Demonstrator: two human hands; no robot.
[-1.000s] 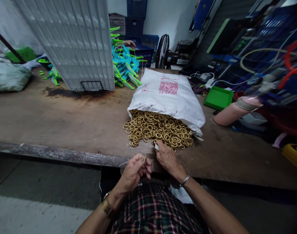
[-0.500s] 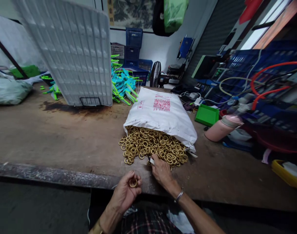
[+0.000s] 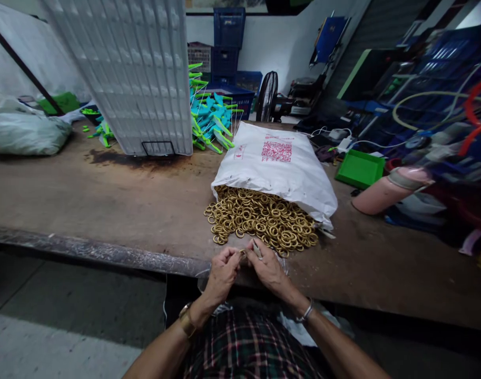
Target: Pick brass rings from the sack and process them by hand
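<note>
My left hand (image 3: 223,275) pinches a small brass-coloured ring (image 3: 243,256) between thumb and fingertips at the table's front edge. Close beside it, my right hand (image 3: 271,271) is closed around a small pale tool with a dark tip (image 3: 257,249), perhaps a small blade; its exact kind is too small to tell. The right fingertips meet the ring, or nearly so. Just beyond both hands, a heap of similar rings (image 3: 264,218) spills from the open mouth of a white sack (image 3: 275,163) with red print, lying on its side.
A wooden table (image 3: 145,200) spreads under everything. Left of the sack stands a tall ribbed, translucent panel (image 3: 141,84), with green and turquoise plastic pieces (image 3: 214,118) behind it. To the right are a green tray (image 3: 361,168) and a pink bottle (image 3: 390,192).
My right hand has drawn back from the heap to my left hand, tool still in it. The left hand has turned and brought its ring up to the right fingertips. The view has shifted.
</note>
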